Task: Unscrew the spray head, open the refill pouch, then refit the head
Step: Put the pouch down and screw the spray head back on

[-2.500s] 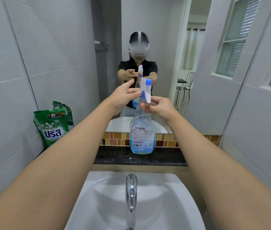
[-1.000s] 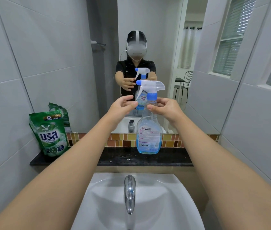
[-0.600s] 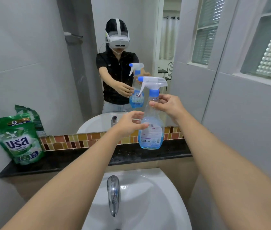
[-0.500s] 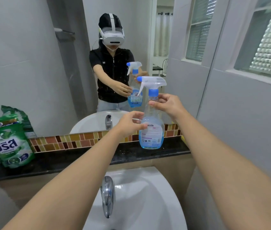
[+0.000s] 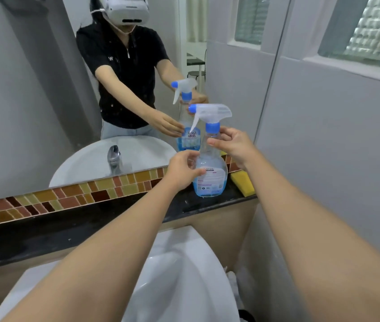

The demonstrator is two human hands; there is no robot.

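Observation:
A clear spray bottle (image 5: 212, 180) with a little blue liquid stands on the black ledge (image 5: 72, 224) by the mirror. Its white spray head (image 5: 214, 112) with blue collar sits on the neck, nozzle pointing left. My left hand (image 5: 183, 171) wraps the left side of the bottle's body. My right hand (image 5: 234, 144) pinches the neck just under the blue collar. The refill pouch is out of view.
A yellow sponge (image 5: 242, 183) lies on the ledge right of the bottle, against the grey wall (image 5: 324, 147). The white basin (image 5: 184, 282) is below the ledge. The mirror (image 5: 45, 101) behind reflects the person, bottle and tap.
My left hand dropped from the spray head to the bottle's body and the nozzle turned to point left. The view swung right, so the green pouch left the frame.

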